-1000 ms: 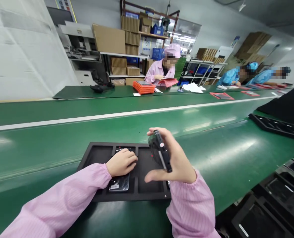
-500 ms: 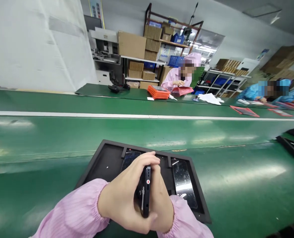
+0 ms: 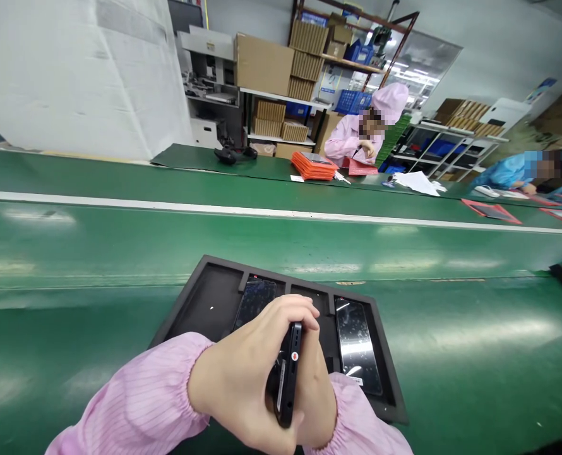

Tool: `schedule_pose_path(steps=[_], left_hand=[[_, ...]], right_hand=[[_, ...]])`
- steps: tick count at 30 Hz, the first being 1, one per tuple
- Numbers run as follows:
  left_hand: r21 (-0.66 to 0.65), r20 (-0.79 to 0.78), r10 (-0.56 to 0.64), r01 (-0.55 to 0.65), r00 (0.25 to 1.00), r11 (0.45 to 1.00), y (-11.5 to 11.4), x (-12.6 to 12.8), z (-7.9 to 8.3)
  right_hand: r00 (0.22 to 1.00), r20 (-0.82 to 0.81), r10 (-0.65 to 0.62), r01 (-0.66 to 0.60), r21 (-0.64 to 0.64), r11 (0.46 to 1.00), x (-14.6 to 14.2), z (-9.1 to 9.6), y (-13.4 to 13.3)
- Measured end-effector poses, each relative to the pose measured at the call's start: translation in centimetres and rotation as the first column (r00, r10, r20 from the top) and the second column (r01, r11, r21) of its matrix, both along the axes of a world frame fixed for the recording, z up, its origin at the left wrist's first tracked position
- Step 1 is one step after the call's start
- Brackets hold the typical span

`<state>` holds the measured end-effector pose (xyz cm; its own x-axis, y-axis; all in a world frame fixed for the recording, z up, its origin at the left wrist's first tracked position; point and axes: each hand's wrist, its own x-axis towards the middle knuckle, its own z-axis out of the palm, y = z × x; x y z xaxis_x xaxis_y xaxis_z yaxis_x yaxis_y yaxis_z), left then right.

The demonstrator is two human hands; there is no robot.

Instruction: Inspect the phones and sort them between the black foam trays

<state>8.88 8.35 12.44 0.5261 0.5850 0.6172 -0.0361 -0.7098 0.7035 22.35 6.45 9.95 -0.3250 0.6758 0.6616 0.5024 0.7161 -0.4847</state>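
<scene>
Across the green bench, one black device, one orange stack and white papers are arranged. Nearer, one black tray is set. Its left phone is partly blocked by the left hand; one central phone is clasped on edge above the tray by that hand and the right hand; one right phone is seated in its compartment.

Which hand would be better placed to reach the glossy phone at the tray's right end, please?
Probably the right hand: it is nearer the glossy phone, while the left hand is farther across. Both are on the held phone, so the right would need freeing first.
</scene>
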Motion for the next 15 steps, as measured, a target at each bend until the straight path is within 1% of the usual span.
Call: schedule_pose_path(steps=[3,6,9,13,15], left_hand=[[-0.038,-0.012,-0.008,0.007,1.000,0.999,-0.1,-0.1,0.1],[-0.054,-0.016,-0.016,0.015,1.000,0.998,0.0,-0.1,0.1],[-0.058,-0.020,-0.007,0.005,1.000,0.998,-0.2,-0.1,0.2],[-0.076,-0.040,0.038,-0.041,0.998,0.996,-0.5,-0.2,0.6],[-0.080,-0.053,0.058,-0.062,0.997,0.995,-0.7,-0.1,0.7]], right_hand=[[0.999,0.032,0.003,-0.002,-0.028,1.000,0.3,-0.5,-0.3],[0.994,0.104,-0.029,0.037,-0.079,0.996,0.6,-0.7,-0.7],[0.994,0.097,-0.042,0.049,-0.079,0.996,0.5,0.0,-0.9],[0.996,0.090,0.011,-0.005,-0.062,0.998,0.0,1.3,-0.6],[0.994,0.102,0.031,-0.025,-0.064,0.998,0.1,1.5,-0.4]])
